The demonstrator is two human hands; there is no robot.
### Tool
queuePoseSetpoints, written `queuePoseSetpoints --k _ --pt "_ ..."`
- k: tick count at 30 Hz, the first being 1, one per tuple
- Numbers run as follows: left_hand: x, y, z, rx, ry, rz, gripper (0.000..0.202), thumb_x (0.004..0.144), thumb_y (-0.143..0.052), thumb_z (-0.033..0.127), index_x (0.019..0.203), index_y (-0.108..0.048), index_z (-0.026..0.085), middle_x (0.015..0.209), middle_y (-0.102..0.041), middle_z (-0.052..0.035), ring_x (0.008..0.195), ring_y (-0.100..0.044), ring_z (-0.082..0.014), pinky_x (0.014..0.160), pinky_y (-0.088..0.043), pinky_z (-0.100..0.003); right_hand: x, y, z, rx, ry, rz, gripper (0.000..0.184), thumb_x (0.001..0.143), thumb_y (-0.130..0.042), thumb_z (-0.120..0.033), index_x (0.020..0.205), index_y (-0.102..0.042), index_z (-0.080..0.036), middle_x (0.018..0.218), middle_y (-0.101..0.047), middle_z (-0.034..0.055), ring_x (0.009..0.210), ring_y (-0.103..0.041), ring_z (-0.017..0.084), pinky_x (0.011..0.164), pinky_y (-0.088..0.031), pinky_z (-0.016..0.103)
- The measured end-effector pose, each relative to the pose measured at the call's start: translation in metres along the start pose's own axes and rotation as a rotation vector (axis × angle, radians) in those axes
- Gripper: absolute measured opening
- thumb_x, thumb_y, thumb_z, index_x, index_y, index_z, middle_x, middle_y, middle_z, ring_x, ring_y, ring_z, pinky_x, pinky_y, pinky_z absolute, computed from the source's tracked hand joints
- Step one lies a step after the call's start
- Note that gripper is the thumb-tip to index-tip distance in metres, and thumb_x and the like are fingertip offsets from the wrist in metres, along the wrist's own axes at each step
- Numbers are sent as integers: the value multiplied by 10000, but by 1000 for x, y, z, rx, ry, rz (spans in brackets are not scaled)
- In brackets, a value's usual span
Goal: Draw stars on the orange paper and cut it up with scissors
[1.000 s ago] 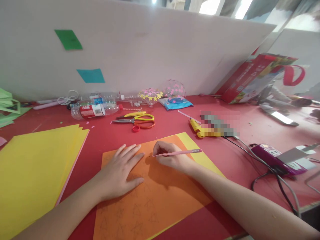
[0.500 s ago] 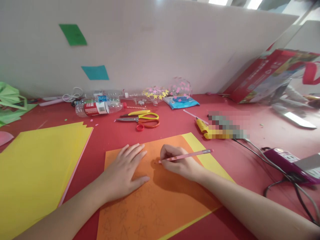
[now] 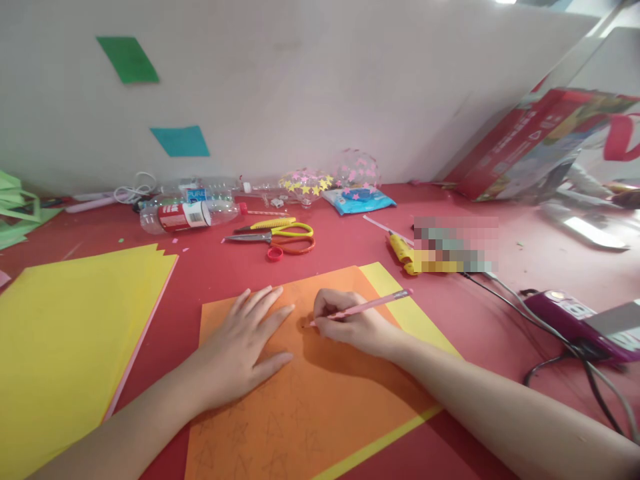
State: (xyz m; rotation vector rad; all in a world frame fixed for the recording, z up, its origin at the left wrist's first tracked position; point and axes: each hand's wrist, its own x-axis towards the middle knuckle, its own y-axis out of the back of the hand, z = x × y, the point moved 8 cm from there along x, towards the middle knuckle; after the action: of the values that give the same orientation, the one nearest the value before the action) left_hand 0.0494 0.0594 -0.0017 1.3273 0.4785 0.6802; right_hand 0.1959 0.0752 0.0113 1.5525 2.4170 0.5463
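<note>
Pixelated patch [image 3: 456, 244] covers the rear of the yellow tool [image 3: 400, 248]. Orange sheet [image 3: 325, 407] runs off the bottom edge; its pencilled marks are too faint to read. Right hand [image 3: 350, 325] hides the lower shaft of the pencil [image 3: 373, 305].

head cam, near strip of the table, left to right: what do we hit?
yellow paper stack → left hand, lying flat → right hand gripping pink pencil → purple device
</note>
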Motion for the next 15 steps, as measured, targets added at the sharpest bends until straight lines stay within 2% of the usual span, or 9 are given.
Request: queuePoseSetpoints --k 6,15 --pt "0 1 2 -1 -1 -8 615 968 -310 596 1440 -381 208 1550 -280 -158 1433 -186 -320 1129 -185 -572 0 0 2 -23 -22 30 93 714 -483 -140 658 -436 -198 571 -469 -50 512 -413 88 460 -282 204" --pt "0 1 1 0 5 -18 614 971 -314 588 1454 -358 211 1552 -280 -151 1435 -178 -318 1132 -175 -571 0 2 9 70 -142 109 96 735 -480 -157 679 -426 -213 545 -520 -50 448 -491 97 404 -372 191"
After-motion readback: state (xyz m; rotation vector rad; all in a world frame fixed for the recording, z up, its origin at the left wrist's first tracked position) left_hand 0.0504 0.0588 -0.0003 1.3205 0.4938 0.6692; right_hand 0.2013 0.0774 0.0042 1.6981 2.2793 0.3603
